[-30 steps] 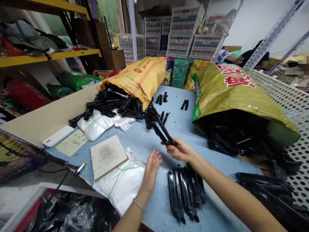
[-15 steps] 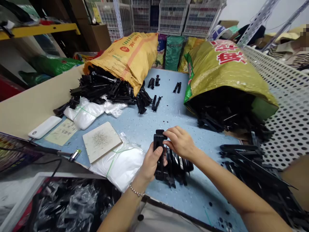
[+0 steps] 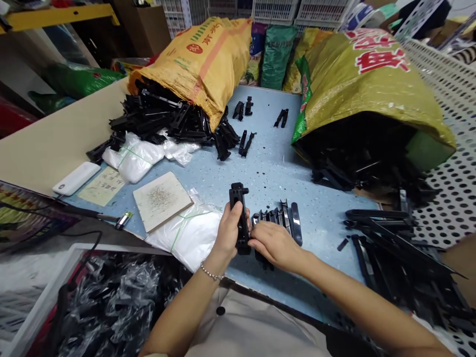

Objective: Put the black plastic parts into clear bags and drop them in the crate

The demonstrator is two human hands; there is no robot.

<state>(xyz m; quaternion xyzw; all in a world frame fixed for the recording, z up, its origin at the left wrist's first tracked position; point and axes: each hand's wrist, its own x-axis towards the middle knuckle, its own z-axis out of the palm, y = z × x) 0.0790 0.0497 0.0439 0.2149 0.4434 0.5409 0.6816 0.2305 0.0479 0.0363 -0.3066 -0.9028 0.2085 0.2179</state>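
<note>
My left hand (image 3: 226, 232) is wrapped round a long, narrow black plastic part (image 3: 238, 196), held upright above the table's near edge. A small knob sticks out at the part's upper right. My right hand (image 3: 277, 244) is closed, its thumb and fingers pinching the part's lower right side; the fingertips are partly hidden. Just beyond the right hand, a row of similar glossy black plastic parts (image 3: 295, 223) lies side by side on the blue tabletop (image 3: 275, 173). To the left hand's left is a bundle of clear plastic bags (image 3: 197, 230) tied with green string.
A yellow sack (image 3: 208, 59) and an olive sack (image 3: 364, 84) spill black parts. A speckled board (image 3: 161, 201), a white device (image 3: 76, 178) and a paper note (image 3: 102, 187) lie left. A crate (image 3: 78, 253) of bagged parts stands below; more black parts (image 3: 394, 258) lie right.
The right hand has brought the black part back from the yellow sack's pile, and the left hand has taken hold of it. The right hand has then moved from its top down to its lower side.
</note>
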